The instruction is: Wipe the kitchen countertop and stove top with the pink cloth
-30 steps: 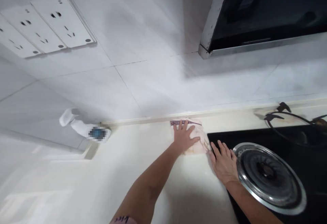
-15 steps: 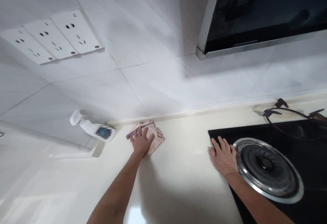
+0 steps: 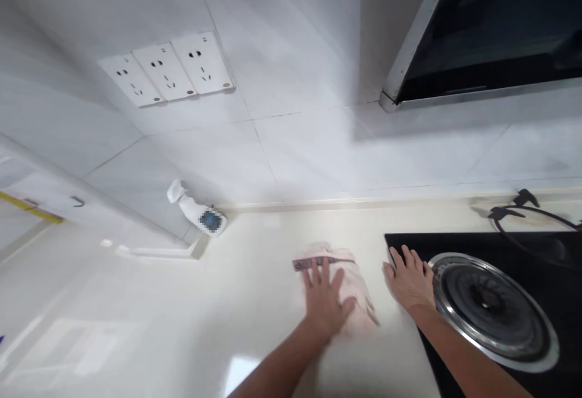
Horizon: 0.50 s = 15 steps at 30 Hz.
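Observation:
My left hand (image 3: 324, 300) lies flat on a pale pink cloth (image 3: 358, 292), fingers spread, pressing it against the cream countertop (image 3: 191, 301). A darker patterned band crosses the cloth's far edge just beyond my fingertips. My right hand (image 3: 410, 279) rests palm down, holding nothing, at the edge of the black glass gas hob (image 3: 459, 243). Its fingers are apart and reach onto the glass, close to the steel burner plate (image 3: 493, 310).
A white spray bottle (image 3: 195, 212) stands at the back of the counter. Above it, a socket panel (image 3: 166, 71) sits on the tiled wall. A range hood (image 3: 482, 40) hangs at upper right, and a black wire pan stand (image 3: 518, 211) lies behind the hob.
My left hand and the cloth have slid right and nearer to me, after going left between the earlier frames. My right hand stays at the hob edge. The view has shifted slightly.

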Motion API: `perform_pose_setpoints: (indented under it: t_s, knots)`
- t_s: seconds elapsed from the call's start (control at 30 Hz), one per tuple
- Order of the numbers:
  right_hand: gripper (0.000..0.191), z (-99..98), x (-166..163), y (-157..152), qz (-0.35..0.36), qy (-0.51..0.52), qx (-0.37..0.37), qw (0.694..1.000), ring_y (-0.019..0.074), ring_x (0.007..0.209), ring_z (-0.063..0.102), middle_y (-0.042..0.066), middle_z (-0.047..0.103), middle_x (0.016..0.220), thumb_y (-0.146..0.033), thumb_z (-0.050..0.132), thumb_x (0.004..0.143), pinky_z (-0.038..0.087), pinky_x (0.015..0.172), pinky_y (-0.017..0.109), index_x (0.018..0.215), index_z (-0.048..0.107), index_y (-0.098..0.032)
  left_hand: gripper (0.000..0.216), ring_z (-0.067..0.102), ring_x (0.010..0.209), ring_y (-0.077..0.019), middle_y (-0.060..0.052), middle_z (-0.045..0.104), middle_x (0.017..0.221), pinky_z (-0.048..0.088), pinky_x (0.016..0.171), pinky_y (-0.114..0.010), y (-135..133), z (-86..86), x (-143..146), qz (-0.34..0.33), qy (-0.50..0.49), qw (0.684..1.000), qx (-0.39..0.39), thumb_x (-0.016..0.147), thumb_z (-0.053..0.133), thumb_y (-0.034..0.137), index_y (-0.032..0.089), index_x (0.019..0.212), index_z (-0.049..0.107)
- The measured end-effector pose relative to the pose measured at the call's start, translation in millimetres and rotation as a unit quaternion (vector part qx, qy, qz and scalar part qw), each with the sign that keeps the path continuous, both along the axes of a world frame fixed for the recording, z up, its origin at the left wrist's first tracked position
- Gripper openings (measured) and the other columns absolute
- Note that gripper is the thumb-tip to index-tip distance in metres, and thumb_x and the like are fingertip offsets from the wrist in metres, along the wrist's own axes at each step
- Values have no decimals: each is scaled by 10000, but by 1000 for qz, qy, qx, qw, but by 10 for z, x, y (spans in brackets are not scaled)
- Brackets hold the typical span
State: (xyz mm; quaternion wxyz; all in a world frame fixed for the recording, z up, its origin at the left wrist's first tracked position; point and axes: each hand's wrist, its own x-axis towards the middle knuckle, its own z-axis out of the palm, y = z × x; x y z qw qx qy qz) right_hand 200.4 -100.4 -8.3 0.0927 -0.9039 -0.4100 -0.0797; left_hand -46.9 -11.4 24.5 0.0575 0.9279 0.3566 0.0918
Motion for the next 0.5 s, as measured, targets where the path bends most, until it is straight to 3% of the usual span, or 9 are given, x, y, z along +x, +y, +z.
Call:
perform_pose_setpoints:
  t_s: [0.13, 0.23, 0.37, 0.43, 0.5]
  knots:
    - [590, 39, 4, -13, 1, 9, -4, 1000, 344, 1508, 350, 157, 431, 1620, -467, 312, 1003, 269, 1220, 573, 1495, 498, -200, 834, 203, 1583, -445, -46, 208, 1745, 252, 1197, -723, -719, -140, -311, -133, -9, 991, -3, 852, 589, 732, 452, 1597, 339]
    - [596, 28, 14, -19, 2, 12, -3, 1000, 340, 1511, 342, 155, 426, 1620, -469, 292, 1004, 270, 1219, 571, 1498, 492, -202, 833, 246, 1573, -431, -16, 235, 1737, 280, 1190, -701, -860, -161, -661, -151, -9, 988, 11, 832, 588, 765, 476, 1580, 361]
    - [608, 0, 20, -21, 1, 16, 3, 1000, 335, 1518, 323, 153, 417, 1627, -480, 284, 1000, 259, 1225, 572, 1501, 484, -201, 709, 269, 1564, -411, -19, 362, 1693, 246, 1222, -668, -589, 21, -943, -1, 7, 999, 35, 844, 653, 694, 437, 1492, 523]
    - [607, 1, 18, -19, 1, 16, 3, 1000, 335, 1520, 320, 156, 414, 1630, -472, 279, 999, 258, 1226, 573, 1502, 482, -199, 581, 282, 1558, -394, -13, 414, 1668, 253, 1234, -641, -351, 200, -929, 81, 22, 996, 30, 857, 710, 585, 418, 1405, 617]
    - [607, 12, 13, -17, 2, 18, 2, 1000, 338, 1521, 322, 160, 417, 1627, -467, 275, 1000, 258, 1225, 575, 1504, 478, -197, 467, 365, 1514, -360, -20, 460, 1635, 345, 1206, -588, -109, 380, -833, 121, 32, 992, 16, 881, 733, 494, 409, 1335, 661]
